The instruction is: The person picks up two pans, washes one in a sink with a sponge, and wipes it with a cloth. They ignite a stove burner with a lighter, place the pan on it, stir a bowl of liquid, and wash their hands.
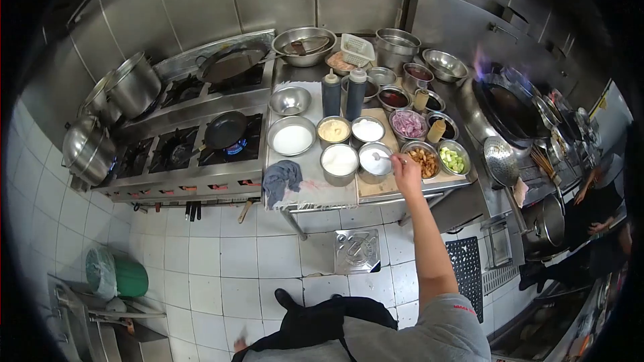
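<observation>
My right hand [406,173] is closed on the handle of a small spoon [384,156], whose bowl is over a round metal container of white powder [373,163]. Beside it stand a container of white contents [339,161], one of yellowish powder [333,130] and another white one [367,130]. Fried brown pieces [424,159] fill the container just right of my hand, next to chopped green vegetable [453,159] and sliced red onion [408,123]. My left hand [240,344] hangs low at the bottom left, smeared by motion, its fingers unclear.
A black pan [225,130] sits over a lit blue flame on the left stove. Two dark squeeze bottles [356,94] stand behind the containers. A grey cloth [282,181] lies at the table's left edge. A large wok [503,104] and another person's arms [587,184] are at the right.
</observation>
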Demonstrator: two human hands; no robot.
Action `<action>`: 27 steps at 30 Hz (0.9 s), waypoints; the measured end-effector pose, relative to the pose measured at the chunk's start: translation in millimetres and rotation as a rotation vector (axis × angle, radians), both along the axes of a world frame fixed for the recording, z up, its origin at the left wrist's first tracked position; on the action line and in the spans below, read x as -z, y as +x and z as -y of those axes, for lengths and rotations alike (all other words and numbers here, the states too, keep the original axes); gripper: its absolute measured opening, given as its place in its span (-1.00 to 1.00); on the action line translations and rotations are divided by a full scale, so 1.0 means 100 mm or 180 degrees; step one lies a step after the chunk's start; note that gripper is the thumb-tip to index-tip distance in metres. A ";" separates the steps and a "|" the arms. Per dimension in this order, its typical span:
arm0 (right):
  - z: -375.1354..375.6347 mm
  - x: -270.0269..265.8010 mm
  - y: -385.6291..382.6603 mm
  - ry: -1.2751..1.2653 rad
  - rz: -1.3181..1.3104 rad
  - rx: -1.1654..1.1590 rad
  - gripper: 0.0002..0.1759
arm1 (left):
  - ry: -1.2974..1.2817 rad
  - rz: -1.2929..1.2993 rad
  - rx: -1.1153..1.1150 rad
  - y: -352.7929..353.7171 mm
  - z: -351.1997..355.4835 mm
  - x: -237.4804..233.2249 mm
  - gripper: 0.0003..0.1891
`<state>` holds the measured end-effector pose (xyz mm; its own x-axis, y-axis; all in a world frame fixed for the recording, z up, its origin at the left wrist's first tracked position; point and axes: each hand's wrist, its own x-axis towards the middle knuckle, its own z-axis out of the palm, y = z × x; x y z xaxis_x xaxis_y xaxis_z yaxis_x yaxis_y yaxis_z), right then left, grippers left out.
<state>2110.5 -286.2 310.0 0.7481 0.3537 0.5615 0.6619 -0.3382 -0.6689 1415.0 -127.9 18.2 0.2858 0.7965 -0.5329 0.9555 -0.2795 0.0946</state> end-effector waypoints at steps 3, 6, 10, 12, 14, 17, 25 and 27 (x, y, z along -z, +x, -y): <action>0.07 0.07 -0.03 0.0146 0.0372 -0.0175 -0.82 | -0.0265 -0.0591 -0.0777 -0.34 0.31 -0.12 -0.39; 0.07 0.10 -0.19 0.0326 0.0101 -0.0102 -0.80 | -0.0247 -0.0425 -0.1108 -0.36 0.48 -0.09 -0.41; 0.01 0.46 -0.11 0.0684 -0.0469 0.0191 -0.76 | -0.0194 -0.0145 -0.1329 -0.30 0.68 -0.09 -0.44; -0.01 0.51 -0.10 0.1003 -0.0856 0.0271 -0.72 | -0.0174 -0.0039 -0.1394 -0.28 0.76 -0.09 -0.45; -0.01 0.52 -0.10 0.1401 -0.1333 0.0342 -0.70 | -0.0164 0.0029 -0.1446 -0.28 0.84 -0.07 -0.46; 0.08 0.59 -0.03 0.2081 -0.1808 0.0386 -0.70 | -0.0163 0.0054 -0.1495 -0.29 0.94 -0.06 -0.48; 0.34 0.59 0.10 0.2638 -0.2247 0.0442 -0.71 | -0.0172 0.0025 -0.1698 -0.43 1.11 0.01 -0.52; 0.37 0.56 0.11 0.2480 -0.2154 0.0433 -0.71 | -0.0167 0.0025 -0.1734 -0.42 1.12 0.03 -0.52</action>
